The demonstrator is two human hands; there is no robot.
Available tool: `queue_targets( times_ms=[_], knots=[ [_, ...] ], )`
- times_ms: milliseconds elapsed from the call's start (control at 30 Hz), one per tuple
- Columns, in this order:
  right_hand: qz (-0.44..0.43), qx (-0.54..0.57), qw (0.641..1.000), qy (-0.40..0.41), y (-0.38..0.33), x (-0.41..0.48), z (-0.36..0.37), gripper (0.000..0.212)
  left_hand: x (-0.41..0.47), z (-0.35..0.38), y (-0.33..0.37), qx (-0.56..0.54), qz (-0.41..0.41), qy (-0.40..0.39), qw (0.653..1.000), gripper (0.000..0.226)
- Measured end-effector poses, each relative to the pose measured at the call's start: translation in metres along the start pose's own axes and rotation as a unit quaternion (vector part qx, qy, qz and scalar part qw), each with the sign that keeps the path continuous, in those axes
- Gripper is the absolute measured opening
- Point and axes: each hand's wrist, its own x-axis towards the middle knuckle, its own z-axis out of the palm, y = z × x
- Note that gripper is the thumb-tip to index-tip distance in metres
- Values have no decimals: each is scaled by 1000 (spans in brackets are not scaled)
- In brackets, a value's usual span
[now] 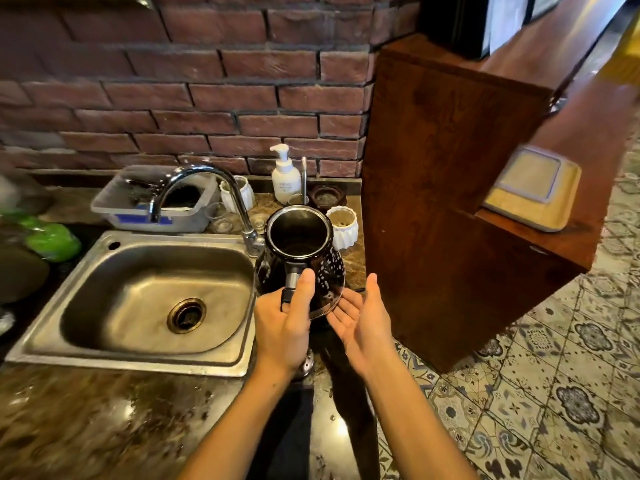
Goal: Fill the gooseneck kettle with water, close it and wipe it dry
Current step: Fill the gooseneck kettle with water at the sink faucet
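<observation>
Your left hand (282, 327) is wrapped around the black handle (291, 289) of the glossy black, round-bellied gooseneck kettle (301, 258), thumb pressed up along it. Your right hand (360, 315) is spread wide, palm up, fingers just under the kettle's metal base rim, gripping nothing. You hold the kettle with no lid on its mouth, tilted toward you, just right of the stainless steel sink (145, 296) and beside the curved chrome tap (207, 192). Water beads on its side.
</observation>
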Motion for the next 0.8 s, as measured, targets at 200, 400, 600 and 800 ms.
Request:
queue_targets(
  times_ms=[200,400,600,800],
  knots=[
    [-7,7,1000,-17,14,-38,17,72,-16,-27,29,-16,27,-8,999,52],
    [-25,-4,1000,-15,39,-72,35,68,-38,-62,50,-27,50,-3,998,52],
    [-28,-18,999,-22,71,-110,64,60,-58,-113,61,-28,60,3,998,49],
    [-33,-3,999,-27,117,-133,98,63,-75,-173,76,-29,74,-11,997,45]
  ],
)
